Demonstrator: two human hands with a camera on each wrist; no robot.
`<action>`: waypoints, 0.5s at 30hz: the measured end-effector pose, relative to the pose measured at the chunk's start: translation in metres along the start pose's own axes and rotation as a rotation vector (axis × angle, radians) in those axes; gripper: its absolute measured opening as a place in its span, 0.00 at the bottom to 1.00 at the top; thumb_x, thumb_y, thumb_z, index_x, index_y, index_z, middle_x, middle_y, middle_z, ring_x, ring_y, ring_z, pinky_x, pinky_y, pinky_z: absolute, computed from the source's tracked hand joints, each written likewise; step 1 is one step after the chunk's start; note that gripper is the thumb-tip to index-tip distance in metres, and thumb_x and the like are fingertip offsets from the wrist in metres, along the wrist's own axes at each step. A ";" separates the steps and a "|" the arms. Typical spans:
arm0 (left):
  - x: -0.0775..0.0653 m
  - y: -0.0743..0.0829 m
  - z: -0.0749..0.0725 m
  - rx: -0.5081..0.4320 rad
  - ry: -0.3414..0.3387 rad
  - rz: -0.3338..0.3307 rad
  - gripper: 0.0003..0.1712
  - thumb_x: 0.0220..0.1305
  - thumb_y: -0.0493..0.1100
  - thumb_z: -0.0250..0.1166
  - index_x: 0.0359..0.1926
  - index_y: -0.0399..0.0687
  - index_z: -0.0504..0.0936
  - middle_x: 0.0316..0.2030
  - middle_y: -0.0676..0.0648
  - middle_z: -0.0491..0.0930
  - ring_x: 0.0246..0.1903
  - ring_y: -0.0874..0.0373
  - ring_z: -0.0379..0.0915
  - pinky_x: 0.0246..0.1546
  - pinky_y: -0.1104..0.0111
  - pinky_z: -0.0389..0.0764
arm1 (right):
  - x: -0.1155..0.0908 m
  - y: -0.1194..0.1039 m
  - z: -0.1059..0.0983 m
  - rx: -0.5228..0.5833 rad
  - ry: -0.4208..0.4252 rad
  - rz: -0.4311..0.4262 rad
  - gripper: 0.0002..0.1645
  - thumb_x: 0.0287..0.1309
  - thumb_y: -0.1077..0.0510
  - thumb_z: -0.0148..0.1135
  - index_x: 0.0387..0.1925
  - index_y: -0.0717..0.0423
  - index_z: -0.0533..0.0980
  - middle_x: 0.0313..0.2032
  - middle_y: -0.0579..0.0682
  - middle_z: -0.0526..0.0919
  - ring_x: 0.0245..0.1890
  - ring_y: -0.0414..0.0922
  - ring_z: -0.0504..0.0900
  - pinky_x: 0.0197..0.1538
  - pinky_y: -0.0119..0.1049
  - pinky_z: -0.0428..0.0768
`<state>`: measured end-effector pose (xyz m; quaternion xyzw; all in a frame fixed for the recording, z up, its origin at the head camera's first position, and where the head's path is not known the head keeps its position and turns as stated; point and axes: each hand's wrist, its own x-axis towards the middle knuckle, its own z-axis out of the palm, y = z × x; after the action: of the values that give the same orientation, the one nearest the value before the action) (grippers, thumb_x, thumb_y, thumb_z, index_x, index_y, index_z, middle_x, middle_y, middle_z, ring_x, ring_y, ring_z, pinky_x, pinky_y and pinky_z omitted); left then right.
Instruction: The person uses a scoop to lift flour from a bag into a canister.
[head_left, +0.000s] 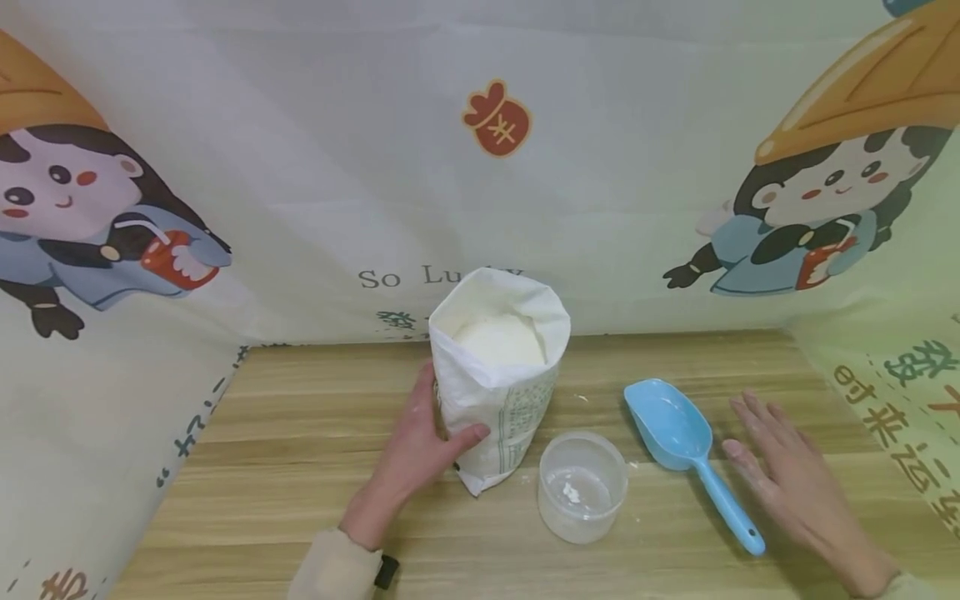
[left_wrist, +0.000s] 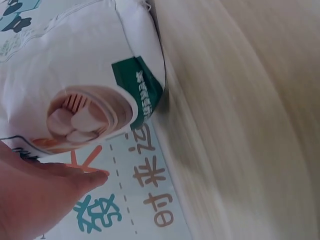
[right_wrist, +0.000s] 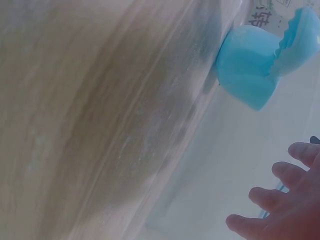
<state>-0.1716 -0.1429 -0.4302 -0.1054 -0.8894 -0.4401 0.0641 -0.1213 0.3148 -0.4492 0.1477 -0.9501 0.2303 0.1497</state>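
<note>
My left hand (head_left: 420, 454) grips an open bag of white powder, like flour (head_left: 483, 417), with the thumb on its near face and the fingers round its left side. The bag stands upright, tilted slightly. In the left wrist view the bag (left_wrist: 55, 55) shows a picture of steamed buns beside the hand (left_wrist: 45, 200). A clear plastic tub (head_left: 582, 500) with a little white powder stands right of the bag. A light blue scoop (head_left: 675, 425) lies farther right. Beside it, my right hand (head_left: 795, 487) has its fingers extended and holds nothing; the right wrist view shows both scoop (right_wrist: 245, 62) and hand (right_wrist: 290, 210).
White specks lie on the wood-grain table (head_left: 300, 467) around the tub. A printed cloth (head_left: 337, 167) with cartoon figures rises behind the table and along both sides.
</note>
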 end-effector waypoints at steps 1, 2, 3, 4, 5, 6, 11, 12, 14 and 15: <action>0.001 0.000 0.002 -0.012 0.002 -0.009 0.68 0.53 0.63 0.79 0.83 0.54 0.45 0.77 0.39 0.58 0.74 0.40 0.59 0.71 0.41 0.63 | 0.000 0.000 0.000 -0.001 0.001 -0.003 0.36 0.80 0.51 0.48 0.80 0.62 0.55 0.79 0.65 0.51 0.75 0.74 0.50 0.72 0.76 0.45; 0.002 0.000 0.003 -0.022 0.005 -0.018 0.69 0.52 0.61 0.80 0.83 0.53 0.45 0.76 0.39 0.60 0.73 0.40 0.60 0.71 0.41 0.64 | 0.001 -0.001 0.000 0.000 0.001 -0.004 0.36 0.80 0.51 0.48 0.80 0.62 0.55 0.79 0.64 0.51 0.75 0.74 0.51 0.72 0.76 0.45; 0.002 0.000 0.004 -0.034 0.008 -0.025 0.70 0.51 0.60 0.81 0.83 0.53 0.45 0.75 0.39 0.61 0.72 0.41 0.62 0.70 0.42 0.65 | 0.001 -0.001 0.001 -0.001 0.004 -0.008 0.36 0.80 0.52 0.48 0.80 0.62 0.55 0.79 0.65 0.52 0.75 0.74 0.51 0.71 0.76 0.46; 0.003 0.000 0.006 -0.041 0.011 -0.033 0.71 0.50 0.58 0.82 0.83 0.53 0.44 0.75 0.39 0.62 0.71 0.42 0.63 0.70 0.42 0.66 | 0.001 -0.001 0.001 -0.001 0.006 -0.011 0.36 0.80 0.52 0.48 0.79 0.62 0.55 0.79 0.65 0.52 0.74 0.75 0.52 0.71 0.77 0.47; 0.003 -0.001 0.007 -0.049 0.015 -0.036 0.71 0.49 0.57 0.82 0.83 0.54 0.44 0.74 0.39 0.63 0.70 0.42 0.65 0.69 0.43 0.68 | 0.001 -0.001 0.001 0.001 0.007 -0.011 0.35 0.80 0.52 0.48 0.79 0.62 0.55 0.79 0.64 0.52 0.74 0.75 0.52 0.71 0.77 0.48; 0.004 -0.001 0.009 -0.057 0.019 -0.038 0.72 0.48 0.56 0.83 0.83 0.55 0.44 0.73 0.39 0.65 0.68 0.42 0.66 0.68 0.43 0.69 | 0.001 -0.001 0.001 0.004 0.008 -0.011 0.35 0.80 0.52 0.49 0.79 0.62 0.56 0.79 0.65 0.52 0.74 0.75 0.52 0.70 0.77 0.48; 0.006 -0.003 0.015 -0.093 0.036 -0.028 0.75 0.43 0.51 0.86 0.82 0.60 0.44 0.67 0.42 0.71 0.63 0.45 0.72 0.64 0.46 0.75 | -0.001 0.000 0.002 0.013 0.009 -0.011 0.36 0.79 0.52 0.50 0.79 0.62 0.55 0.78 0.66 0.53 0.74 0.75 0.53 0.71 0.77 0.48; 0.006 -0.003 0.016 -0.098 0.037 -0.027 0.75 0.43 0.51 0.87 0.82 0.61 0.44 0.67 0.42 0.71 0.63 0.45 0.72 0.63 0.46 0.75 | -0.002 0.000 0.002 0.016 0.006 -0.010 0.36 0.79 0.52 0.50 0.79 0.62 0.55 0.78 0.67 0.54 0.74 0.75 0.53 0.71 0.76 0.48; 0.006 -0.003 0.017 -0.097 0.040 -0.028 0.76 0.42 0.51 0.87 0.82 0.62 0.43 0.67 0.43 0.71 0.63 0.45 0.72 0.63 0.46 0.75 | -0.002 -0.001 0.003 0.019 -0.013 -0.001 0.39 0.78 0.51 0.52 0.79 0.63 0.54 0.77 0.69 0.54 0.74 0.75 0.52 0.72 0.75 0.48; 0.006 -0.003 0.018 -0.097 0.040 -0.028 0.75 0.42 0.51 0.87 0.82 0.63 0.43 0.67 0.43 0.71 0.63 0.45 0.72 0.63 0.46 0.75 | -0.002 -0.001 0.003 0.021 -0.027 0.010 0.40 0.77 0.50 0.54 0.79 0.63 0.54 0.77 0.70 0.55 0.74 0.75 0.52 0.72 0.75 0.49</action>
<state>-0.1783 -0.1302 -0.4423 -0.0871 -0.8669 -0.4858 0.0707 -0.1197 0.3123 -0.4522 0.1477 -0.9503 0.2391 0.1341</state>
